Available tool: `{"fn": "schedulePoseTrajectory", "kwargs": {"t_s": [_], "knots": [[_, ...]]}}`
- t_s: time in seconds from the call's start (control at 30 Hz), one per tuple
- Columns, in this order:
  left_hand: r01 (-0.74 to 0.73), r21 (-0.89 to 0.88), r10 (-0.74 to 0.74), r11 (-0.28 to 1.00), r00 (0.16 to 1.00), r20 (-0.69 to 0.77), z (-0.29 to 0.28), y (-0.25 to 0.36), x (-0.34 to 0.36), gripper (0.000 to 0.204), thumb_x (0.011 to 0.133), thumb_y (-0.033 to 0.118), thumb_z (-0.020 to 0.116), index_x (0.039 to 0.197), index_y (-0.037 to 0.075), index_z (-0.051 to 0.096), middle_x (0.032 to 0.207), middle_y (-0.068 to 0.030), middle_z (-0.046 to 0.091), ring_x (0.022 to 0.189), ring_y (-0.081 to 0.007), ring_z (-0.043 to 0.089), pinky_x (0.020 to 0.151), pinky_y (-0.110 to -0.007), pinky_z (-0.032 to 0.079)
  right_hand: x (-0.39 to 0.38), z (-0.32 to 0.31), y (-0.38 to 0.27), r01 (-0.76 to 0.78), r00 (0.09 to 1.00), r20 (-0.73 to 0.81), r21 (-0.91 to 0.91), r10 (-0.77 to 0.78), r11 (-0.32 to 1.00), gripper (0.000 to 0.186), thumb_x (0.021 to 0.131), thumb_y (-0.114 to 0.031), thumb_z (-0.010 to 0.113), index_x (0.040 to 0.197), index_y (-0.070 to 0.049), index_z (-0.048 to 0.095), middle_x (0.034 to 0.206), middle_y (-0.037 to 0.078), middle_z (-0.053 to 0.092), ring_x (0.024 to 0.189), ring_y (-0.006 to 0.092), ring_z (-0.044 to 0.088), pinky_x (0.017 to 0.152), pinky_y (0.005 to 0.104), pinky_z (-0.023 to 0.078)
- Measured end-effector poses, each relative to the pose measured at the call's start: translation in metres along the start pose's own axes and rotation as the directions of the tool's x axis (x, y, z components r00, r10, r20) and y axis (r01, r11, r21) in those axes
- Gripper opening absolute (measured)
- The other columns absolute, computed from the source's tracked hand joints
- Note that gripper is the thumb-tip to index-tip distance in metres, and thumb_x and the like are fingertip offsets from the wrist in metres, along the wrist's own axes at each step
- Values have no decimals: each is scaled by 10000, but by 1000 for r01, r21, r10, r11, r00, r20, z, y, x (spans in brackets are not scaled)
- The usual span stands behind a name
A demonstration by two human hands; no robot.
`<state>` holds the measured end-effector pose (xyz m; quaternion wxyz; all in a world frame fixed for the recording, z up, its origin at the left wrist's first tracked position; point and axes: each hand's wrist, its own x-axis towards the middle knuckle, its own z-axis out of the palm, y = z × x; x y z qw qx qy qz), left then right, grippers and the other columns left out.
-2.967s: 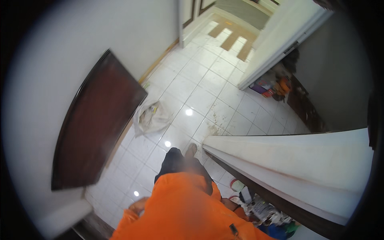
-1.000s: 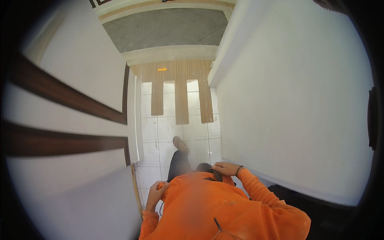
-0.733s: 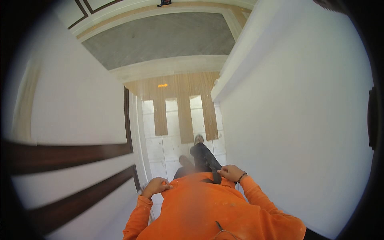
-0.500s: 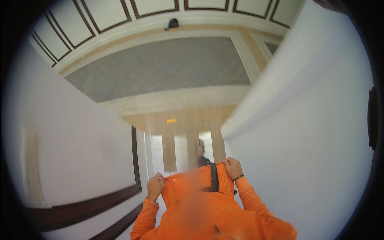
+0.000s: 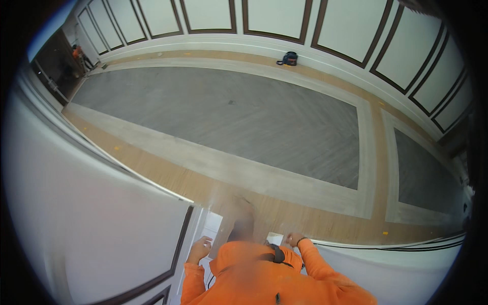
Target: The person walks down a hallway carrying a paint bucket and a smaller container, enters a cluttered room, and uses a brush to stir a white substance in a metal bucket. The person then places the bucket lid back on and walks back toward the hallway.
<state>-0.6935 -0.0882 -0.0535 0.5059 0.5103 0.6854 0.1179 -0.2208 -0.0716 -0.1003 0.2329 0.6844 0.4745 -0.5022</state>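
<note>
My left hand (image 5: 199, 249) is beside the left side of my orange shirt (image 5: 249, 269), apart from the cloth. Its fingers are loosely bent, a forefinger points inward, and nothing is in it. On the other side, my right hand (image 5: 295, 239) is held out past the shirt's edge with its fingers curled in and nothing seen in them. A dark beaded bracelet (image 5: 302, 239) circles that wrist. Between the hands the hem hangs over a black strap (image 5: 277, 253) at my waist. A blurred leg in dark cloth (image 5: 241, 230) steps forward below.
White wall edges flank me in a doorway, with a dark-trimmed panel (image 5: 184, 239) on the left. Ahead lies a grey herringbone floor (image 5: 229, 112) with pale and wood-coloured borders. A dark bag (image 5: 290, 59) sits by the panelled far wall. A person in orange (image 5: 79, 52) is far left.
Both hands have let go of the shirt hem that they held stretched out, and it has dropped back. I have moved forward through the doorway, and more of the room shows.
</note>
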Motion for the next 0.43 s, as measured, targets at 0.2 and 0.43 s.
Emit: {"fn": "schedulePoseTrajectory", "kwargs": {"t_s": [0.2, 0.43], "knots": [[-330, -474, 146, 816, 912, -383, -161, 174, 228, 219, 869, 0, 501, 1044, -8, 633, 926, -97, 692, 862, -184, 654, 796, -298, 500, 154, -212, -137, 212, 902, -431, 419, -13, 883, 296, 877, -295, 623, 1070, -71, 617, 764, 96, 680, 665, 175, 672, 571, 325, 532], [-942, 323, 491, 94, -238, -838, -571, 487, 290, 316, 977, 180, 331, 1280, 157, 420, 1281, -60, 499, 1169, -305, 482, 1017, -524, 361, 233, -363, -308, 132, 910, -364, 708, 198, 693, 291, 894, -282, 614, 1086, -64, 591, 775, 102, 676, 665, 213, 673, 526, 339, 537]]}}
